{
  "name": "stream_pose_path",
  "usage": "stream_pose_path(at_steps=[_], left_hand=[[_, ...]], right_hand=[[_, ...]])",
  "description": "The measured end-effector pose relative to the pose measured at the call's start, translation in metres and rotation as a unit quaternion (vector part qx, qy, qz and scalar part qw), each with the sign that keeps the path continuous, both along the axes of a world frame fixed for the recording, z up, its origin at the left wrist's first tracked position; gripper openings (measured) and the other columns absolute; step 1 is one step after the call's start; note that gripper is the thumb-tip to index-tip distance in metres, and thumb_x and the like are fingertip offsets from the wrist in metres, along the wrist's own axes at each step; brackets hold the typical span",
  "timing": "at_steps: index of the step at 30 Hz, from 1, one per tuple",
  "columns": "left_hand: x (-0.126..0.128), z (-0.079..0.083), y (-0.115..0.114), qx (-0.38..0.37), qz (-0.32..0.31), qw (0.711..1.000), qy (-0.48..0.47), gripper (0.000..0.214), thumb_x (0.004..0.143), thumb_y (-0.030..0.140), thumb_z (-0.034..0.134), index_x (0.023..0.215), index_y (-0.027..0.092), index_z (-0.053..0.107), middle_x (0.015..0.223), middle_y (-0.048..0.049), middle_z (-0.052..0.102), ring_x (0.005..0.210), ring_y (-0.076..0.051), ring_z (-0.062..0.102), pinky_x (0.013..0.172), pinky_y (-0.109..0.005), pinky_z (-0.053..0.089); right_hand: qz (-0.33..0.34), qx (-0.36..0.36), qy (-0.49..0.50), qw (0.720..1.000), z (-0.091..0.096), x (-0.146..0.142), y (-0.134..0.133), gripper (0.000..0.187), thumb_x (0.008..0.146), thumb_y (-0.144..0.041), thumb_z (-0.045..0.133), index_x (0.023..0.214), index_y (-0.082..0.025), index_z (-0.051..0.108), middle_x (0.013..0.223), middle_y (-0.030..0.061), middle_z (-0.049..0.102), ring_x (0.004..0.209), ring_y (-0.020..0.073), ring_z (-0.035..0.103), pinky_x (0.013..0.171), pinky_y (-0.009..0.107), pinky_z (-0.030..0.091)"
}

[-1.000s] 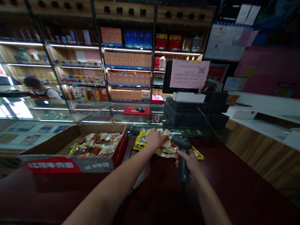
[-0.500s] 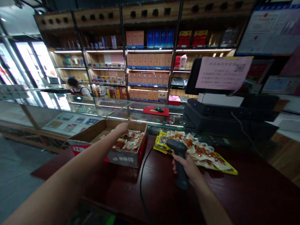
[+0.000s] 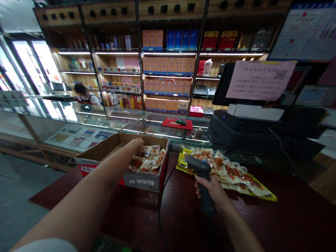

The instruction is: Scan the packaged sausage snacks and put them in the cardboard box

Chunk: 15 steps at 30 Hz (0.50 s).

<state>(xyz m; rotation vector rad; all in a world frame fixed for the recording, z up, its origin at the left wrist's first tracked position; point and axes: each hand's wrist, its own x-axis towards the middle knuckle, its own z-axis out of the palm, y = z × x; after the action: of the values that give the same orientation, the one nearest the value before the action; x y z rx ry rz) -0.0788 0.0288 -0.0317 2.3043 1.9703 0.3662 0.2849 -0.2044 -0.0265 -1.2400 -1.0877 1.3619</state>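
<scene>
In my right hand [image 3: 210,189] is a dark handheld barcode scanner [image 3: 201,164], its handle wrapped by my fingers and its head tilted toward the left. A black cable [image 3: 160,203] curves across the table left of it. My left hand [image 3: 137,143] reaches into an open cardboard box [image 3: 144,181], over clear vacuum-sealed snack packets [image 3: 154,159] with brownish-red contents. Its fingers are bent downward and look closed; their tips are hidden, so what they hold cannot be made out. Beyond the scanner lie more sealed snack packets [image 3: 232,171] on yellow bags [image 3: 271,197].
The dark red table [image 3: 183,217] meets a glass display counter [image 3: 126,120]. On it lie a red mat [image 3: 168,123] and a mouse [image 3: 181,121]. A black monitor [image 3: 223,84] with a pink paper sheet stands at right. A person [image 3: 86,94] sits at far left; shelves line the back wall.
The view has shifted slightly, and a pale sleeve edge now shows at lower left. My left hand stays in the box, moved a little lower among the packets. The scanner remains in my right hand.
</scene>
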Motion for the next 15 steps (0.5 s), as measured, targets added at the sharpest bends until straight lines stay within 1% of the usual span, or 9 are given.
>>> stream_pose_path(at_steps=[2,4,6,8,10,12,14,15], left_hand=[[0.000,0.004,-0.004,-0.011,0.003,0.999,0.042,0.041,0.031,0.022,0.080,0.068,0.014,0.065,0.096,-0.0149,0.064,0.098,-0.030,0.057,0.087,-0.036,0.041],[0.000,0.010,-0.009,-0.031,0.010,0.996,0.083,0.044,0.030,0.015,0.080,0.072,0.015,0.065,0.101,-0.0145,0.063,0.102,-0.031,0.055,0.090,-0.037,0.039],[0.001,0.016,-0.015,-0.066,0.027,0.992,0.105,0.043,0.032,0.011,0.078,0.072,0.015,0.065,0.094,-0.0118,0.065,0.099,-0.029,0.057,0.088,-0.035,0.040],[0.002,0.024,-0.021,-0.080,0.042,0.991,0.096,0.037,0.035,0.013,0.077,0.069,0.015,0.063,0.083,-0.0084,0.066,0.092,-0.026,0.059,0.085,-0.032,0.042],[0.004,0.036,-0.028,-0.060,0.046,0.994,0.077,0.034,0.038,0.016,0.076,0.069,0.016,0.062,0.077,-0.0055,0.066,0.088,-0.024,0.059,0.082,-0.029,0.042],[0.011,0.051,-0.037,-0.012,0.055,0.998,0.039,0.031,0.043,0.020,0.074,0.071,0.017,0.062,0.075,-0.0042,0.066,0.084,-0.022,0.060,0.078,-0.027,0.043],[0.026,0.066,-0.051,0.048,0.069,0.996,-0.043,0.029,0.050,0.027,0.072,0.075,0.017,0.061,0.073,-0.0039,0.066,0.078,-0.021,0.061,0.074,-0.028,0.044],[0.037,0.073,-0.060,0.078,0.070,0.989,-0.109,0.030,0.055,0.031,0.070,0.079,0.016,0.060,0.073,-0.0038,0.065,0.075,-0.021,0.061,0.072,-0.029,0.045]], right_hand=[[-0.002,-0.001,0.000,1.000,-0.001,0.001,0.001,0.031,0.061,-0.040,0.069,0.073,-0.016,0.055,0.051,-0.0024,0.058,0.039,0.0127,0.055,0.037,0.023,0.045],[0.002,-0.002,-0.005,1.000,-0.001,0.002,0.001,0.030,0.061,-0.041,0.069,0.069,-0.015,0.055,0.051,-0.0019,0.058,0.039,0.0125,0.055,0.037,0.024,0.045],[0.005,-0.004,-0.008,1.000,0.001,0.003,0.000,0.029,0.061,-0.040,0.068,0.066,-0.015,0.054,0.052,-0.0014,0.059,0.040,0.0123,0.055,0.038,0.024,0.046],[0.009,-0.001,-0.007,1.000,0.002,0.005,-0.001,0.028,0.062,-0.039,0.068,0.065,-0.015,0.054,0.052,-0.0013,0.059,0.040,0.0120,0.055,0.039,0.024,0.046],[0.011,0.005,-0.001,1.000,0.002,0.008,-0.002,0.027,0.062,-0.038,0.067,0.067,-0.015,0.054,0.052,-0.0018,0.058,0.040,0.0119,0.055,0.038,0.024,0.046],[0.011,0.013,0.008,1.000,0.001,0.011,-0.002,0.028,0.062,-0.038,0.067,0.071,-0.015,0.055,0.051,-0.0023,0.058,0.039,0.0118,0.054,0.038,0.023,0.045],[0.009,0.019,0.020,1.000,-0.001,0.014,-0.002,0.029,0.062,-0.037,0.067,0.076,-0.015,0.055,0.052,-0.0028,0.059,0.040,0.0119,0.054,0.038,0.023,0.045],[0.009,0.022,0.027,0.999,-0.002,0.015,-0.002,0.030,0.062,-0.037,0.068,0.078,-0.015,0.055,0.052,-0.0030,0.059,0.040,0.0119,0.055,0.038,0.023,0.045]])
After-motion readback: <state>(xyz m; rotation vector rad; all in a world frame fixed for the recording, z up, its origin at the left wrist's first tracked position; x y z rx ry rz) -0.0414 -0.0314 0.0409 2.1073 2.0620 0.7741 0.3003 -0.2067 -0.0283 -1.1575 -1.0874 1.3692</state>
